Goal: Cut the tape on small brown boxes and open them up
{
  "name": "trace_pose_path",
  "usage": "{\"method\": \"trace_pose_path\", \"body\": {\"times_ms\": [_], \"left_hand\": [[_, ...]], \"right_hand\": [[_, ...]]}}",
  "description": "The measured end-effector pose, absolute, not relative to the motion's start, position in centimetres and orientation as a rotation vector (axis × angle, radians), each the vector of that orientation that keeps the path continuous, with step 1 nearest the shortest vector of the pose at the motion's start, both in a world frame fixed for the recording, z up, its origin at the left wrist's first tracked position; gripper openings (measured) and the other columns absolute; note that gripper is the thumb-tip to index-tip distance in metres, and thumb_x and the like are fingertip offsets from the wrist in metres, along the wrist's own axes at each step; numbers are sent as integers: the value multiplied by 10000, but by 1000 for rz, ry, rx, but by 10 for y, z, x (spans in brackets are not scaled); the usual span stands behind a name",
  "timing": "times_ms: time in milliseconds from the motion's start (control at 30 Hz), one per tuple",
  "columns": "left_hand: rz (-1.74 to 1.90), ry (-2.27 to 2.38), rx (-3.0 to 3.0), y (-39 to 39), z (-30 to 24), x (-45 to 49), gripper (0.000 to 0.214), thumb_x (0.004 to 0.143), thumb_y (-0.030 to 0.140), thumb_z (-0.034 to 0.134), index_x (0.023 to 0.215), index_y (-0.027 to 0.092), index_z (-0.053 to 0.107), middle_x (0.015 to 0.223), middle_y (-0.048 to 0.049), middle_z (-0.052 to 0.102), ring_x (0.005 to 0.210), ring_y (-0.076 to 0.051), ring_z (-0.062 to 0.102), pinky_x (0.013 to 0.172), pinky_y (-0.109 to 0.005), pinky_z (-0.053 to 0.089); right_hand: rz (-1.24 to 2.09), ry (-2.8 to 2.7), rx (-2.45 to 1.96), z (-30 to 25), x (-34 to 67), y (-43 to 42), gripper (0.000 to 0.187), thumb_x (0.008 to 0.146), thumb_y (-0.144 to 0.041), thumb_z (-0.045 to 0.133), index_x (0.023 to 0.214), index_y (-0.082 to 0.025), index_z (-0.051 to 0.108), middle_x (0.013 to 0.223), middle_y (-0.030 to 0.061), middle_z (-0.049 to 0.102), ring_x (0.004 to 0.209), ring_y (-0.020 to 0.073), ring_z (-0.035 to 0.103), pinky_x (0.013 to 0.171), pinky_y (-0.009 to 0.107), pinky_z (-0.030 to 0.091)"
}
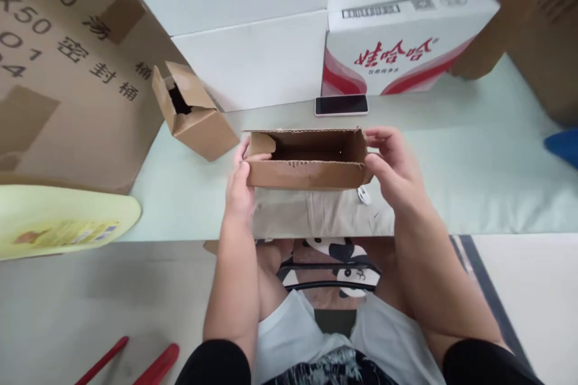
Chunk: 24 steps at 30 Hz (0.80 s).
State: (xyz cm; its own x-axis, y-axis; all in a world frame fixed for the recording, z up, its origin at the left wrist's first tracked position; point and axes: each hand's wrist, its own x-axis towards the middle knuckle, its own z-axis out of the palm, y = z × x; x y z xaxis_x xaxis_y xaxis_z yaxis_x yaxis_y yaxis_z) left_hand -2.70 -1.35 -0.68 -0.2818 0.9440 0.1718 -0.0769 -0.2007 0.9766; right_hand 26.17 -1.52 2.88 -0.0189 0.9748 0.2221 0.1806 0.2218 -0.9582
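An open, empty brown cardboard box [307, 173] stands at the near edge of the pale green table [474, 180], its opening facing up. My left hand [239, 183] grips the box's left end, thumb over the folded-in flap. My right hand [392, 168] grips the right end, fingers curled over the top edge. The box rests on a sheet of brown paper [316, 216] that hangs over the table edge. A small white object [363, 195] lies just below the box's right corner.
A smaller open cardboard box [194, 111] lies tilted at the left. A phone [341, 104] lies behind the held box. White boxes [253, 60] and a red-printed carton [397, 48] stand at the back. A large brown carton [67, 72] stands left, a yellow-green item [63, 219] below it.
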Motion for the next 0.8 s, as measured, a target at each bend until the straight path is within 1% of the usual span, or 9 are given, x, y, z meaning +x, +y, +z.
{"method": "trace_pose_path", "body": {"times_ms": [100, 167, 367, 433, 533, 600, 700, 767, 800], "left_hand": [[1596, 1161, 1037, -9, -1, -14, 696, 842, 806, 536, 1255, 269, 698, 1437, -93, 665, 1454, -353, 533, 1211, -507, 441], [1558, 1160, 1022, -6, 10, -8, 637, 849, 752, 552, 1243, 281, 722, 1451, -74, 666, 1465, -340, 524, 1245, -503, 409], [1471, 1210, 1162, 1, 23, -9, 372, 617, 571, 844, 811, 263, 770, 1261, -88, 719, 1418, -401, 526, 1276, -565, 344], [1394, 1156, 1334, -5, 22, -12, 511, 516, 596, 912, 916, 307, 780, 1339, -68, 679, 1455, -402, 483, 1286, -569, 324], [1233, 1140, 1432, -18, 22, -16, 891, 392, 592, 979, 1227, 418, 719, 1500, -38, 589, 1505, -410, 421, 1266, -598, 339], [1173, 1171, 1408, -24, 21, -15, 982, 386, 597, 985, 1306, 448, 675, 1572, -29, 534, 1538, -422, 378, 1251, -611, 360], [1236, 1111, 1378, -22, 16, -8, 961, 531, 883, 781, 1347, 389, 667, 1665, -35, 436, 1606, -415, 273, 1296, -599, 309], [1398, 1053, 1435, -16, 10, -3, 998, 602, 1037, 537, 1286, 330, 705, 1710, -27, 368, 1629, -409, 221, 1326, -575, 268], [1479, 1057, 1483, -13, 6, -1, 978, 636, 1044, 490, 1248, 315, 718, 1726, -15, 338, 1636, -404, 202, 1335, -562, 252]], "right_hand": [[885, -1436, -1144, 18, 261, -11, 410, 922, -623, 580, 1196, -318, 580, 1317, 77, 651, 1296, 273, 615, 1007, 422, 569], [918, -1434, -1125, 16, 266, -8, 433, 941, -656, 538, 1220, -325, 565, 1349, 71, 646, 1329, 274, 604, 1050, 442, 552], [963, -1371, -1120, 12, 288, -12, 549, 912, -768, 510, 1250, -336, 519, 1415, 73, 596, 1377, 281, 579, 1053, 428, 560], [953, -1356, -1096, 12, 294, -17, 555, 891, -773, 554, 1237, -341, 524, 1419, 70, 592, 1394, 285, 570, 1067, 430, 559], [947, -1384, -1046, 13, 299, -22, 526, 874, -760, 601, 1186, -337, 593, 1414, 63, 622, 1428, 304, 550, 1155, 476, 510], [940, -1450, -1025, 13, 300, -23, 527, 917, -781, 494, 1063, -311, 681, 1370, 61, 672, 1437, 317, 548, 1264, 524, 400], [923, -1606, -955, 9, 299, -18, 751, 958, -823, 229, 892, -296, 759, 1268, 56, 740, 1389, 318, 595, 1367, 540, 198], [895, -1695, -893, 4, 298, -13, 773, 940, -851, 233, 909, -300, 775, 1270, 54, 749, 1362, 319, 619, 1380, 540, 155], [872, -1719, -884, 1, 297, -11, 711, 942, -837, 308, 956, -299, 772, 1277, 58, 749, 1353, 317, 628, 1378, 547, 160]]}}
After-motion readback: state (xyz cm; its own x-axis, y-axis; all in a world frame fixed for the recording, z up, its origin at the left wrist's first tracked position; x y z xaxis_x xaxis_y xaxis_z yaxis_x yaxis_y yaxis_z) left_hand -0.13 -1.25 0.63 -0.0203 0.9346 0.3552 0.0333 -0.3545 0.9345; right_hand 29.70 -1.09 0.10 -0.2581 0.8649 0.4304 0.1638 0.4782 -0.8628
